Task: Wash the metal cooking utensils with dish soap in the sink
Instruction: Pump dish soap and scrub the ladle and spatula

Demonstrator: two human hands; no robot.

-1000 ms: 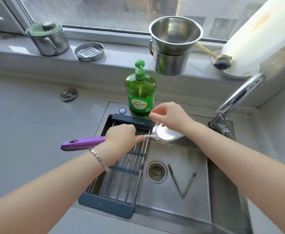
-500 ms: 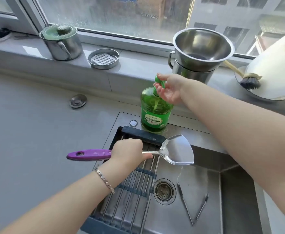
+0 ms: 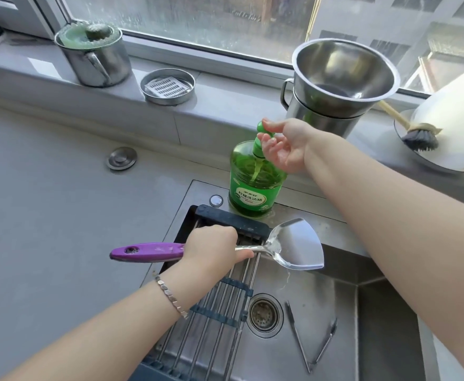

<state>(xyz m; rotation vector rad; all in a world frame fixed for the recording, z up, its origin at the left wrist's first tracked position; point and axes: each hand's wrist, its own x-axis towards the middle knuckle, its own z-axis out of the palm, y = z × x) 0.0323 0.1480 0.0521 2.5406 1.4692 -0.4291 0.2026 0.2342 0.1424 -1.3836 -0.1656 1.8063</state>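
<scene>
Your left grip curls round the purple-handled spatula, blade to its right over the sink. Your right grip cups the dish soap bottle at its pump, thumb on top.

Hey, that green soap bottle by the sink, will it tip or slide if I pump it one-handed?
Probably stays put: the soap bottle looks squat, wide-based and fairly full. It could slide a little, since the sink ledge under it looks wet.
</scene>
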